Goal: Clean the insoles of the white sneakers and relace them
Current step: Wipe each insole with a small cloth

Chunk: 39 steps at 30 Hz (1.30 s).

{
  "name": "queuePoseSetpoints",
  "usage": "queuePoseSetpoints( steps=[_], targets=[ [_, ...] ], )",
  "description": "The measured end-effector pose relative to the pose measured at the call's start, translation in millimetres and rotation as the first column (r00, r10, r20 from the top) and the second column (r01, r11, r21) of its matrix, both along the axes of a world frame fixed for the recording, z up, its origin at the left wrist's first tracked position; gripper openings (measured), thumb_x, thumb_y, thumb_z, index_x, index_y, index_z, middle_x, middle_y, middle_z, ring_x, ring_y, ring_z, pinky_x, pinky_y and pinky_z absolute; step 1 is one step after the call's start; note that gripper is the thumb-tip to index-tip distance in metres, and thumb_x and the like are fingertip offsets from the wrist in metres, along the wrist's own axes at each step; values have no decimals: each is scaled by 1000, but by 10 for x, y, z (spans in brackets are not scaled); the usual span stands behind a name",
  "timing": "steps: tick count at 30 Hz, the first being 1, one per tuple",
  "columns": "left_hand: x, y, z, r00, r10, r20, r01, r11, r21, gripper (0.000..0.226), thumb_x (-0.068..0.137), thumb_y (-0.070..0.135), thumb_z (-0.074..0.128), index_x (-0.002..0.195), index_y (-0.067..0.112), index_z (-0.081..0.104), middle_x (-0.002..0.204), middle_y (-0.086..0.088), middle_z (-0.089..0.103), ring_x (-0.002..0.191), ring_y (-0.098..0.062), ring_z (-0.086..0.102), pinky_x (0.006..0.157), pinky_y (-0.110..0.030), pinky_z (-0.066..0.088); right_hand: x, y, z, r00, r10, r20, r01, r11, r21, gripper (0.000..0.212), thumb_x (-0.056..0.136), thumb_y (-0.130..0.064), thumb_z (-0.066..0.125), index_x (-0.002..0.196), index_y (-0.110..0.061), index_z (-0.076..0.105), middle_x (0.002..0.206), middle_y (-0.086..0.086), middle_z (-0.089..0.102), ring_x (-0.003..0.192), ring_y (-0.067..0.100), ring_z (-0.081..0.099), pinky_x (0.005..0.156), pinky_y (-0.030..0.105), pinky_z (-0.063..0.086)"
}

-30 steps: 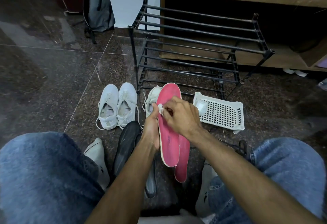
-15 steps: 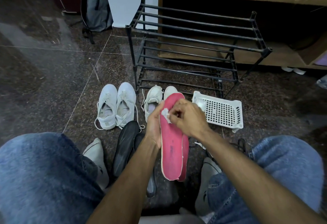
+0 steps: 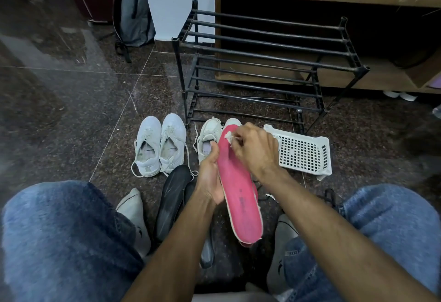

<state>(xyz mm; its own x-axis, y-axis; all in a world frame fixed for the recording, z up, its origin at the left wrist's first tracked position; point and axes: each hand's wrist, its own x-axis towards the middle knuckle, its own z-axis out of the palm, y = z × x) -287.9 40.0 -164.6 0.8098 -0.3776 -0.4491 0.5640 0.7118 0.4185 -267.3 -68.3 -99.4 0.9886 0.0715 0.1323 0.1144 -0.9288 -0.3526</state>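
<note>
Left hand [image 3: 210, 177] grips the pink insole [image 3: 238, 194] by its edge; right hand [image 3: 255, 151] pinches a white wipe [image 3: 229, 135] at the insole's toe. Best brace firmly and stroke heelward, overlapping passes.

Dim indoor light, wide-angle view
The polished floor [image 3: 71, 101] carries a pale sheen toward its far-left edge; the corners fall dark, the shoe rack [image 3: 262, 63] bars bow with lens distortion, and the jeans [image 3: 59, 242] near the bottom edge look soft

Single head-worn wide-angle view.
Looks forward and down from seated height, close over hands [image 3: 241, 158] and knees, toward floor [image 3: 71, 110] and shoe rack [image 3: 262, 46].
</note>
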Motion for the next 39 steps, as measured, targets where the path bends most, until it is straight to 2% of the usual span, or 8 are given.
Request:
queuePoseSetpoints(
  steps=[3,5,8,18,29,32,36,39],
  targets=[
    [-27,-5,-65,1000,9,4,-9,1000,-9,68,95,59,42,139,7,51,130,-21,58,124,-36,55,99,-49,47,8,-39,-20,1000,-18,11,17,999,38,21,94,-31,55,107,-23,69,106,-1,66,91,30,63,75,36,50],
    [-10,13,-71,1000,20,1,-20,1000,-23,69,95,58,41,136,4,53,124,-22,60,117,-37,59,90,-49,53,-108,-43,-76,991,131,5,-132,989,65,18,92,-28,57,101,-20,71,100,-2,67,84,26,64,75,40,54],
    [0,2,-71,1000,2,-29,-2,1000,2,74,92,62,44,130,0,57,120,-22,61,114,-36,60,98,-49,49,-307,-65,-175,955,296,-29,-294,954,55,17,92,-24,58,98,-19,72,96,-5,67,76,21,65,70,43,55],
    [-97,-33,24,1000,-12,18,11,997,72,63,98,53,38,132,4,57,119,-18,66,106,-30,66,83,-40,56,92,-124,-110,987,-158,3,156,976,151,14,89,-29,61,95,-24,73,96,-4,69,85,21,63,68,26,43],
    [23,-37,-16,997,-61,-54,61,998,8,75,97,62,31,114,-1,69,110,-22,68,101,-35,67,93,-49,52,-308,-228,-149,974,185,-131,-172,979,109,16,89,-24,61,98,-22,73,104,-8,69,85,15,65,78,38,56],
    [-19,-85,34,996,-79,-34,79,997,10,68,97,58,35,124,2,63,116,-22,66,105,-35,65,86,-50,56,-183,-251,-134,997,75,-37,-69,987,144,14,89,-24,60,95,-20,71,97,-5,66,81,17,63,74,37,55],
    [-86,-122,-17,997,-72,-2,72,994,76,65,95,57,43,135,7,56,131,-20,59,122,-36,57,106,-52,42,79,-282,-28,989,-145,21,139,975,176,11,87,-26,61,90,-22,71,96,-5,66,84,21,62,71,32,50],
    [-45,-75,7,999,-39,-7,39,998,40,66,95,57,41,135,6,55,132,-21,58,123,-37,55,103,-55,44,43,-263,-13,999,-30,-24,34,982,184,11,87,-26,63,91,-21,72,94,-4,67,84,22,63,74,37,53]
  ],
)
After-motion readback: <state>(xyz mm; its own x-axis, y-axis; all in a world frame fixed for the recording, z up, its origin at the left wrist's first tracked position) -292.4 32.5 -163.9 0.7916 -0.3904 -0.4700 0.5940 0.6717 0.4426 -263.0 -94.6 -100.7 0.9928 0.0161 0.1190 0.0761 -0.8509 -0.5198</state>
